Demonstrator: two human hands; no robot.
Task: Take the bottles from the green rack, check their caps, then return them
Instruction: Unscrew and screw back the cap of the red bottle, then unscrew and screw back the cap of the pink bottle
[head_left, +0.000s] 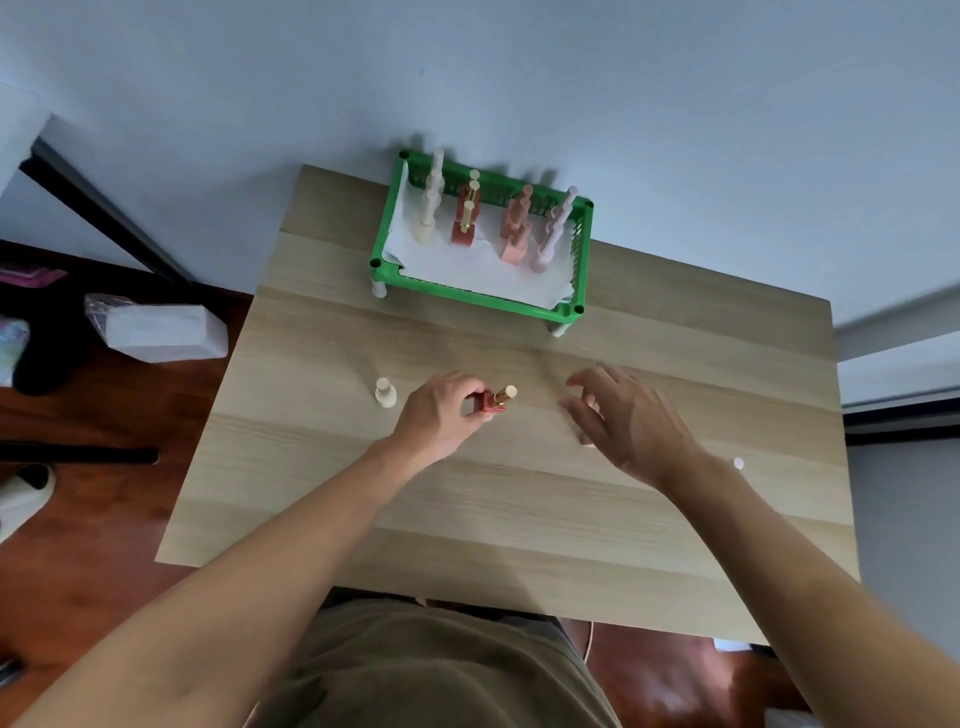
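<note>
A: What is on the table (675, 519)?
B: The green rack (571, 309) at the far edge, with rows of bottles (519, 221) standing inside.
A: And the hands?
B: The left hand (441, 415) grips a red bottle (491, 402) on the tabletop; a cream bottle (385, 393) stands just left of it. The right hand (628, 415) hovers with fingers spread, holding nothing.

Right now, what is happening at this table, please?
A person sits at a wooden table checking small bottles. The left hand grips a red bottle with a gold cap on the table. The right hand hovers open beside it, with something pale partly hidden beneath. A cream bottle stands alone to the left. More bottles stand in the green rack at the back.
</note>
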